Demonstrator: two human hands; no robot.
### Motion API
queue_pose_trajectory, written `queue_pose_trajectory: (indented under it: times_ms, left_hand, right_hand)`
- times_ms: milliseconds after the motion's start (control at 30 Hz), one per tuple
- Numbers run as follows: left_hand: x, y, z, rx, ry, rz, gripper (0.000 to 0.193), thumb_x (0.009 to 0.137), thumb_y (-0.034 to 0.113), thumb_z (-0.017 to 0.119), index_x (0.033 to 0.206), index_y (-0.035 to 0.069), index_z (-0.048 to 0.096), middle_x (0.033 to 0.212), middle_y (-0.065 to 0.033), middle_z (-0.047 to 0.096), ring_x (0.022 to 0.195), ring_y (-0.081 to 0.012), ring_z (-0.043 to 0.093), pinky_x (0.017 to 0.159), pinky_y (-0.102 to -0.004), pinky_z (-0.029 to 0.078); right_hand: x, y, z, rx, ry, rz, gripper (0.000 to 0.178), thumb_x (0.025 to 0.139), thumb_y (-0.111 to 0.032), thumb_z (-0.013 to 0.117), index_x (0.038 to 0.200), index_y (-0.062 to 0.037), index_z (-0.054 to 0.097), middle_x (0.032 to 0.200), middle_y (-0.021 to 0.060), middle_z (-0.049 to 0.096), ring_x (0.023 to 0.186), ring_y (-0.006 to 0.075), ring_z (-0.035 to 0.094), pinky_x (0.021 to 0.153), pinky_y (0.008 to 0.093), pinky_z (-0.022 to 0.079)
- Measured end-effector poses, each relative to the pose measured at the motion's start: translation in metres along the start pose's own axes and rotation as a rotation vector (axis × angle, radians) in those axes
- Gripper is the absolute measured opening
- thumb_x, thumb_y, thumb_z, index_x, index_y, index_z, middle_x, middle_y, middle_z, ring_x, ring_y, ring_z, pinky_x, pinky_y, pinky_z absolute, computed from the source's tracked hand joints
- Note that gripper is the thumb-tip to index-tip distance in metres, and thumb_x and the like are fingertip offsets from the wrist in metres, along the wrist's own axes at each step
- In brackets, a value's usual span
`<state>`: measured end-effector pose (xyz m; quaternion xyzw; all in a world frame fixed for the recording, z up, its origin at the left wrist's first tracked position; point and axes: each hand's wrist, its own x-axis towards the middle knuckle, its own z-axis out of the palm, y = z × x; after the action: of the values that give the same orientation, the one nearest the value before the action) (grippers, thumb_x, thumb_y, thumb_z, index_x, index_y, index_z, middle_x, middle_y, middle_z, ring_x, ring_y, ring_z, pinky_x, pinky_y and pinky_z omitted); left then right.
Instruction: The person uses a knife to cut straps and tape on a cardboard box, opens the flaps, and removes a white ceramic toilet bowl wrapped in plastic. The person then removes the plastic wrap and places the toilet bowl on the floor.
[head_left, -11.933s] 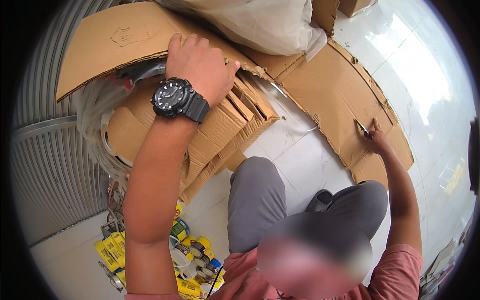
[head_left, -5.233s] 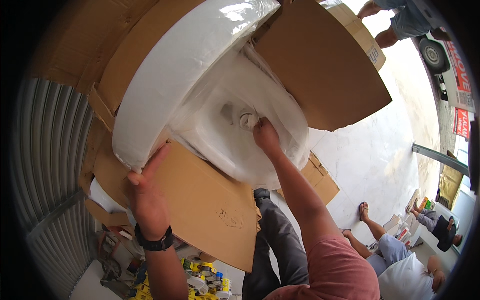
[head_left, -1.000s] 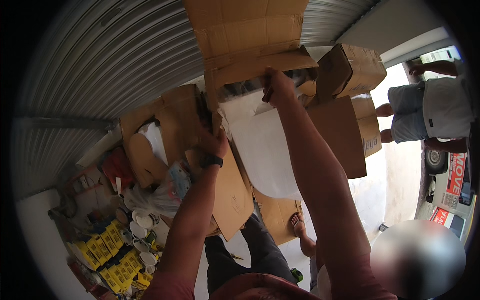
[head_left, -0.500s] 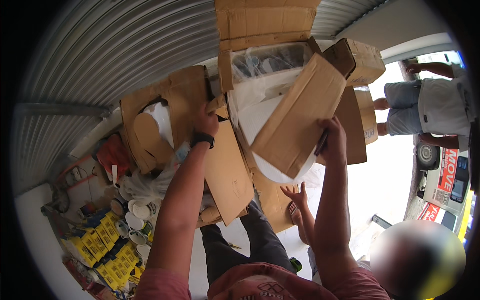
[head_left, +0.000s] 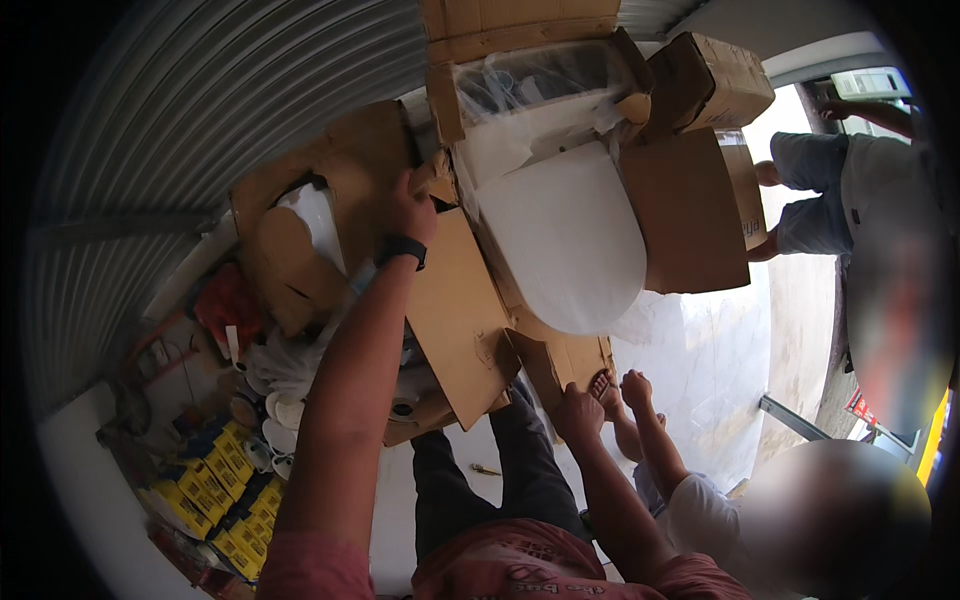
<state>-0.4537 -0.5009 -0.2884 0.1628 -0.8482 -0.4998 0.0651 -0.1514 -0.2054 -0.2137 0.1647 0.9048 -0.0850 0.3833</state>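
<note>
A white toilet (head_left: pixel 560 240) with a rounded lid, partly covered in thin white wrap and clear plastic, sits in an opened cardboard carton (head_left: pixel 445 115) with its flaps spread. My left hand (head_left: pixel 412 208) is closed on the carton's torn left edge, above a long brown flap (head_left: pixel 460 310). Lower down, my right hand (head_left: pixel 578 412) grips a piece of cardboard (head_left: pixel 538 368), tilted in front of the toilet. Its fingertips are partly hidden.
A crouching person's hand (head_left: pixel 640 388) is near my right hand. Another person in shorts (head_left: pixel 808 195) stands at the right. Cardboard boxes (head_left: pixel 735 85) stand behind the carton; yellow packages (head_left: pixel 215 475) are stacked at the lower left. A small metal piece (head_left: pixel 485 469) lies between my legs.
My right hand has brought the cardboard piece down off the toilet lid, uncovering it. My left hand stays on the carton edge. The crouching person's spread fingers have closed.
</note>
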Motion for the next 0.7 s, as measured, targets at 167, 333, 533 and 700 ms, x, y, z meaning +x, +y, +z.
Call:
queue_pose_trajectory:
  times_ms: [167,333,533,700]
  left_hand:
    - [0.002,-0.004,0.003,-0.003,0.074,0.059,0.022,0.094,0.005,0.062,0.116,0.004,0.065,0.106,-0.0224,0.071,0.104,-0.0433,0.067,0.086,-0.0448,0.052]
    - [-0.002,-0.001,0.002,0.088,0.089,0.023,0.02,0.093,0.007,0.063,0.113,0.003,0.066,0.104,-0.0224,0.071,0.103,-0.0439,0.067,0.085,-0.0459,0.052]
    - [0.001,0.01,-0.014,0.208,0.081,0.003,0.018,0.092,0.012,0.066,0.11,0.008,0.068,0.101,-0.021,0.072,0.098,-0.0438,0.068,0.081,-0.0482,0.053]
    - [0.005,0.022,-0.037,0.369,-0.034,-0.081,0.029,0.091,0.022,0.073,0.114,0.004,0.07,0.106,-0.0215,0.073,0.1,-0.0415,0.069,0.083,-0.0451,0.054]
  right_hand:
    - [0.049,-0.028,-0.002,0.194,0.075,0.03,0.018,0.088,-0.018,0.064,0.098,-0.0038,0.07,0.095,0.0249,0.074,0.095,0.0433,0.072,0.082,0.0517,0.057]
    - [0.18,-0.165,-0.057,0.55,0.357,-0.324,0.036,0.094,-0.025,0.065,0.124,-0.0068,0.069,0.106,0.0213,0.071,0.102,0.0403,0.069,0.09,0.0487,0.055]
    - [0.279,-0.258,-0.082,0.444,0.159,-0.354,0.036,0.091,-0.027,0.067,0.115,-0.0015,0.07,0.121,0.0241,0.068,0.109,0.0437,0.066,0.094,0.0487,0.054]
    - [0.26,-0.199,-0.084,0.666,0.026,-0.454,0.034,0.095,-0.028,0.067,0.112,0.0018,0.07,0.109,0.0193,0.073,0.101,0.0329,0.07,0.089,0.0407,0.054]
